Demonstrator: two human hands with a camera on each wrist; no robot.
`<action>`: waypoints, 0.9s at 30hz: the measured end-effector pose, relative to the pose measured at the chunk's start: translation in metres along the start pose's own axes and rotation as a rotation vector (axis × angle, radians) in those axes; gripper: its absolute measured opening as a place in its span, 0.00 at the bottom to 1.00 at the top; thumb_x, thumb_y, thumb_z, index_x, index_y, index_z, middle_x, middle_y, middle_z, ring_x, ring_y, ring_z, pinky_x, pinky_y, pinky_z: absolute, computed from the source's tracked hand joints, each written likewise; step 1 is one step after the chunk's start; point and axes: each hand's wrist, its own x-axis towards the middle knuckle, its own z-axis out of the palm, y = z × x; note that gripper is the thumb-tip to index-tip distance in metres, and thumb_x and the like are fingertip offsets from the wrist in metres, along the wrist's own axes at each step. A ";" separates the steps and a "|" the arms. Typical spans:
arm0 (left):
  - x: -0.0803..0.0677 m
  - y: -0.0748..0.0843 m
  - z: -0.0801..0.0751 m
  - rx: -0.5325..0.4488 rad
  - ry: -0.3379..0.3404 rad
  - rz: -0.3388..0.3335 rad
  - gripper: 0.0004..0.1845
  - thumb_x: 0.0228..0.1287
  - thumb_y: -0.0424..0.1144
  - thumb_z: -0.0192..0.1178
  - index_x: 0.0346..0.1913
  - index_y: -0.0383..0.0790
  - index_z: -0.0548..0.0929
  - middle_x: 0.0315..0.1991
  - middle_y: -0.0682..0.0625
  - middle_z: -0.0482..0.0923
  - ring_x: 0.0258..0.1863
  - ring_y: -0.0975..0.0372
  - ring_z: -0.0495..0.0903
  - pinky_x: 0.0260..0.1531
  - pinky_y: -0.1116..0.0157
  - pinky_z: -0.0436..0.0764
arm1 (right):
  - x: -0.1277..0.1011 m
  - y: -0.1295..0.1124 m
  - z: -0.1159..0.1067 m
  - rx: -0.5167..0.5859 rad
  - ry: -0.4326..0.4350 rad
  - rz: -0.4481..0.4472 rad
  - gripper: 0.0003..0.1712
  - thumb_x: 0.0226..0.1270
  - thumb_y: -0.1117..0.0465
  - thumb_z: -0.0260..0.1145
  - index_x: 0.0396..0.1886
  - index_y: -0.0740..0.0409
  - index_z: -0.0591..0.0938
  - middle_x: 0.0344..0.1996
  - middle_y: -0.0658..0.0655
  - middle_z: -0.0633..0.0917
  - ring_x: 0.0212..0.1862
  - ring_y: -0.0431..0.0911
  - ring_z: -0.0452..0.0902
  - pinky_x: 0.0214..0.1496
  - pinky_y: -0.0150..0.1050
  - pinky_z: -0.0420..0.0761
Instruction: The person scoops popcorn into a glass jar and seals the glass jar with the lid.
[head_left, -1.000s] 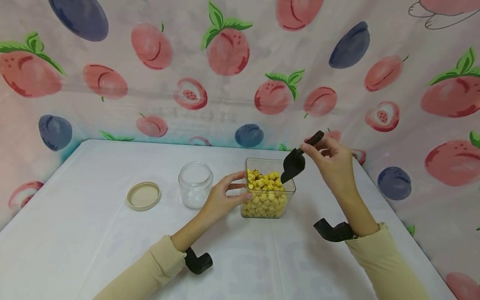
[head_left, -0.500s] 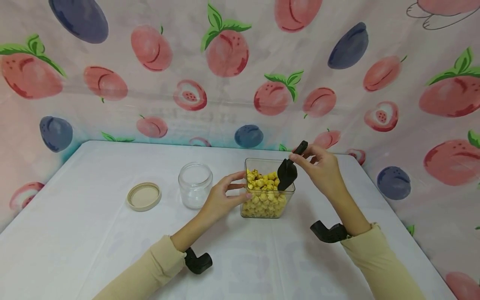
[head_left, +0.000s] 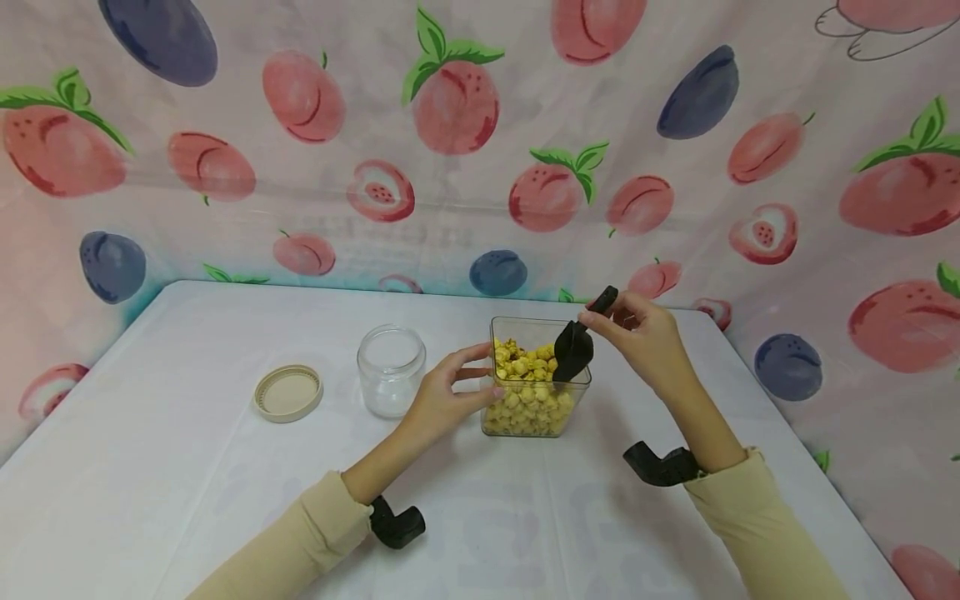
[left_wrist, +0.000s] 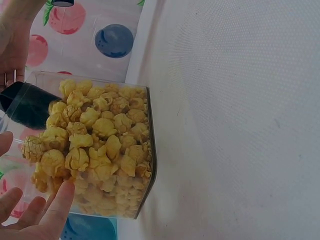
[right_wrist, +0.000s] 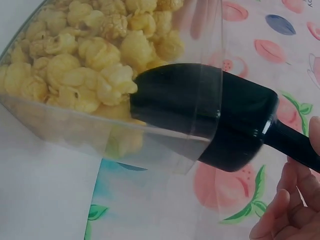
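Scoop handle (right_wrist: 292,142) — cropped, right-wrist view

Hung from nine through twelve to three o'clock with fruit-print cloth (head_left: 450,217); furnished toward six with a white-covered table (head_left: 187,500); softly lit.

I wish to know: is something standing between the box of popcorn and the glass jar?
Yes: the left hand stands between them, at the side of the box that faces the jar. Above the hand, nothing visible is in the way, and the jar is uncovered.
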 end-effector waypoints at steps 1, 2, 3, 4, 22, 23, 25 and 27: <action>0.000 0.000 0.000 -0.001 0.002 0.002 0.33 0.57 0.38 0.65 0.66 0.47 0.67 0.67 0.48 0.64 0.58 0.52 0.73 0.48 0.60 0.81 | 0.000 0.000 -0.001 0.006 -0.004 0.007 0.20 0.58 0.41 0.65 0.37 0.52 0.82 0.25 0.54 0.77 0.29 0.44 0.69 0.25 0.33 0.70; 0.000 -0.001 0.001 0.002 0.005 0.000 0.33 0.57 0.38 0.65 0.66 0.47 0.67 0.66 0.49 0.64 0.58 0.53 0.73 0.47 0.60 0.81 | 0.000 -0.001 -0.002 0.012 -0.010 0.014 0.20 0.58 0.41 0.65 0.38 0.53 0.82 0.26 0.53 0.78 0.30 0.43 0.69 0.26 0.33 0.70; 0.000 -0.001 0.001 0.005 0.007 -0.004 0.33 0.57 0.38 0.65 0.66 0.48 0.67 0.66 0.50 0.65 0.58 0.54 0.74 0.47 0.60 0.81 | 0.000 -0.001 -0.004 0.018 -0.016 0.019 0.21 0.58 0.41 0.65 0.38 0.53 0.82 0.26 0.52 0.78 0.30 0.43 0.70 0.27 0.32 0.71; 0.000 -0.001 0.001 0.008 0.010 -0.008 0.33 0.57 0.38 0.66 0.66 0.49 0.68 0.66 0.51 0.65 0.58 0.54 0.74 0.47 0.60 0.81 | 0.001 -0.002 -0.005 0.020 -0.018 0.024 0.21 0.58 0.41 0.65 0.37 0.54 0.81 0.27 0.51 0.78 0.31 0.43 0.70 0.28 0.32 0.71; 0.000 -0.004 0.003 0.019 0.007 -0.006 0.32 0.57 0.39 0.65 0.66 0.49 0.67 0.66 0.52 0.65 0.59 0.55 0.73 0.48 0.60 0.81 | 0.003 -0.011 -0.019 0.128 -0.049 0.060 0.24 0.63 0.45 0.61 0.47 0.61 0.79 0.24 0.43 0.79 0.29 0.40 0.73 0.34 0.29 0.75; 0.000 -0.004 0.003 0.016 0.008 -0.006 0.32 0.57 0.38 0.65 0.66 0.49 0.67 0.66 0.52 0.65 0.59 0.55 0.73 0.48 0.60 0.81 | 0.003 -0.011 -0.018 0.128 -0.058 0.055 0.24 0.64 0.46 0.61 0.47 0.61 0.78 0.23 0.43 0.79 0.28 0.40 0.73 0.33 0.30 0.74; 0.000 -0.003 0.003 0.014 0.009 -0.010 0.32 0.57 0.38 0.65 0.66 0.49 0.68 0.65 0.52 0.65 0.59 0.55 0.73 0.48 0.60 0.81 | 0.003 -0.013 -0.018 0.120 -0.070 0.045 0.22 0.65 0.48 0.61 0.46 0.62 0.78 0.22 0.43 0.79 0.25 0.39 0.73 0.30 0.30 0.74; 0.000 -0.002 0.003 0.016 0.011 -0.013 0.32 0.57 0.39 0.66 0.65 0.49 0.68 0.65 0.52 0.66 0.58 0.55 0.73 0.47 0.61 0.81 | 0.004 -0.014 -0.018 0.103 -0.076 0.038 0.21 0.65 0.49 0.61 0.45 0.63 0.78 0.21 0.44 0.79 0.23 0.38 0.72 0.28 0.30 0.75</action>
